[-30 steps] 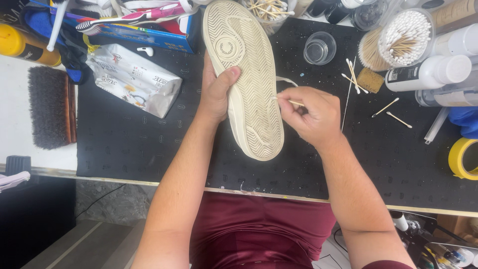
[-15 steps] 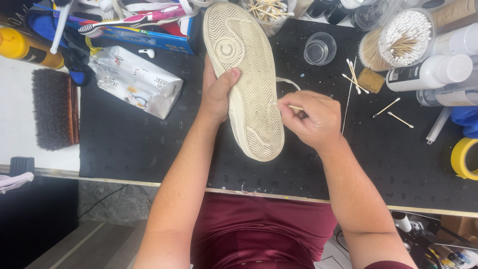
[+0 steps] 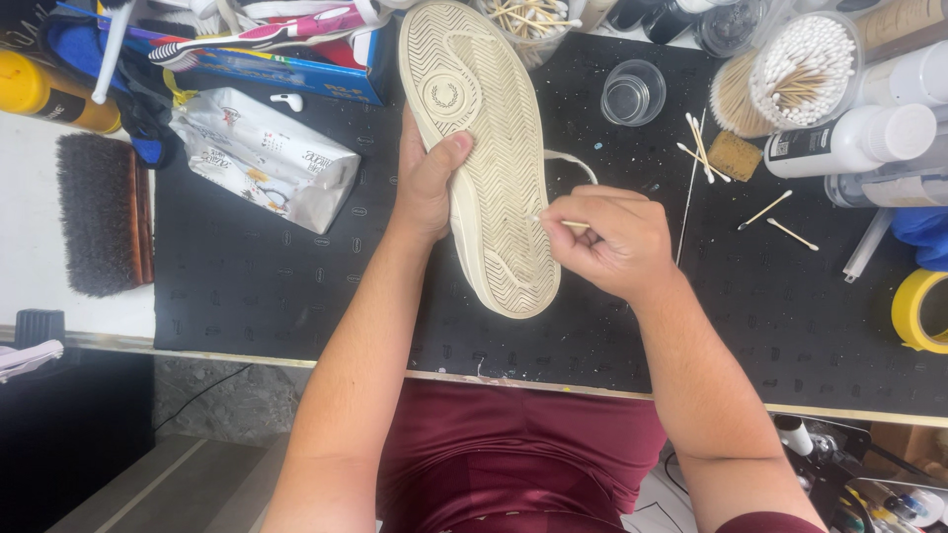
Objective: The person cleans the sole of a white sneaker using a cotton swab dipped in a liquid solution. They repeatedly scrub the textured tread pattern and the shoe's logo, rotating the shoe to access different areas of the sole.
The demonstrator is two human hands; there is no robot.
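A cream sneaker (image 3: 489, 148) is turned sole up over a black work mat (image 3: 257, 286). My left hand (image 3: 427, 183) grips its left edge, thumb lying on the ribbed sole. My right hand (image 3: 604, 242) pinches a thin wooden stick (image 3: 563, 223), its tip touching the grooves at the sole's right side near the heel. A white lace end (image 3: 573, 160) trails out from under the shoe on the right.
A crumpled white packet (image 3: 262, 156) lies at the left, with a dark bristle brush (image 3: 99, 212) and a yellow bottle (image 3: 49, 91) beyond it. At the back right stand a clear cup (image 3: 633, 93), a tub of cotton swabs (image 3: 800, 69), white bottles (image 3: 849, 143) and loose swabs (image 3: 780, 222). Yellow tape roll (image 3: 920, 311) at the right edge.
My right hand has slid a little down and left along the sole with the stick. The shoe and my left hand have stayed almost still.
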